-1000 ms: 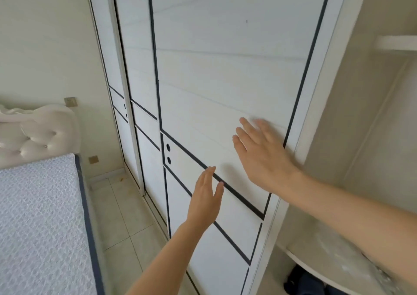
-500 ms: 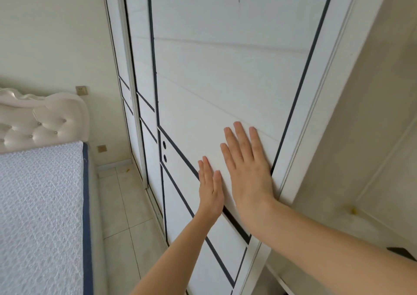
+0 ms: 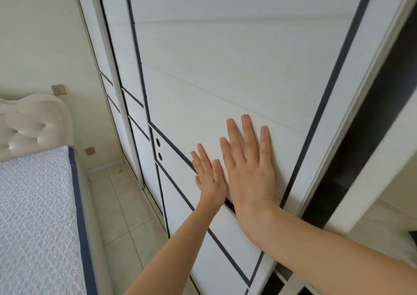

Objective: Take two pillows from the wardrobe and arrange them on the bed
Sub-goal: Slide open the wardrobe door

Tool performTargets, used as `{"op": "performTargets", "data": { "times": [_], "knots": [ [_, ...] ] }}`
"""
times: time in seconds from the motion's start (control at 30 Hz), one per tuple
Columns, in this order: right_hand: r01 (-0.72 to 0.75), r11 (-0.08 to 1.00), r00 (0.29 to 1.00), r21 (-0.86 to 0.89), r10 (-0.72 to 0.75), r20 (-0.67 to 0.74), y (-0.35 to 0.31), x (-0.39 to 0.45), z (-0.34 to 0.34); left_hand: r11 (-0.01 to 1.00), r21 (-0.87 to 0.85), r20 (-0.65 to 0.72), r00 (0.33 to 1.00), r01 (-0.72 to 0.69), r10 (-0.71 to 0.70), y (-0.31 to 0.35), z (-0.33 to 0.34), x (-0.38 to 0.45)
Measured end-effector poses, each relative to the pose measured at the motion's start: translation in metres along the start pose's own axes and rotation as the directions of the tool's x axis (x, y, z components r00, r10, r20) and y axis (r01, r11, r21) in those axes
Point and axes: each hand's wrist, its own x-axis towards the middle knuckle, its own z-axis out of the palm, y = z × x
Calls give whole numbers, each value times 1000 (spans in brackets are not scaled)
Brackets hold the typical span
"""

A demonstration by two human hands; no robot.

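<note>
Opening the wardrobe, the first step of the task: both hands flat on the sliding door [image 3: 225, 73], nothing gripped. Left hand [image 3: 208, 177] pressed palm-down with fingers straight and close together, low on the panel. Right hand [image 3: 248, 166] just beside it on the right, palm flat, fingers straight and slightly spread, reaching higher up the same panel. No handle in use; contact by pressure alone.

Dark gap [image 3: 361, 148] showing to the right of the right hand, between the door's edge and the wardrobe frame [image 3: 388, 136]; judged a door only partly slid aside. Second door panel [image 3: 135, 118] beyond the left hand, further along the track.

Contents of the wardrobe: not visible. Interior through the gap too dark to read; no pillows in view anywhere. Assumed behind the door, per the task, but unconfirmed.

Bed [image 3: 33, 215] well to the left of the left hand, across a strip of tiled floor [image 3: 121, 204]; quilted white mattress with dark blue edging, tufted headboard [image 3: 29, 125] at the far end. No pillow on it.

Next move, as judged: sideways push toward the left with steady palm friction until the opening is wide enough to reach in, then a two-handed take of the first pillow. Risk: palms slipping on the smooth panel.
</note>
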Motion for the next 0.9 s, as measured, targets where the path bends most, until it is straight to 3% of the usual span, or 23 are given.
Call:
{"op": "performTargets", "data": {
  "times": [0.1,0.37,0.9],
  "knots": [
    [-23,1000,999,4,23,43,-17,17,-5,999,-48,-10,1000,-9,8,-13,-15,22],
    [-111,993,990,-47,106,-93,-49,66,10,996,-87,8,1000,-6,7,-33,-41,67],
    [15,988,983,-154,-43,-179,-116,198,10,996,-92,16,1000,3,-2,-82,-115,197]
  ]
}}
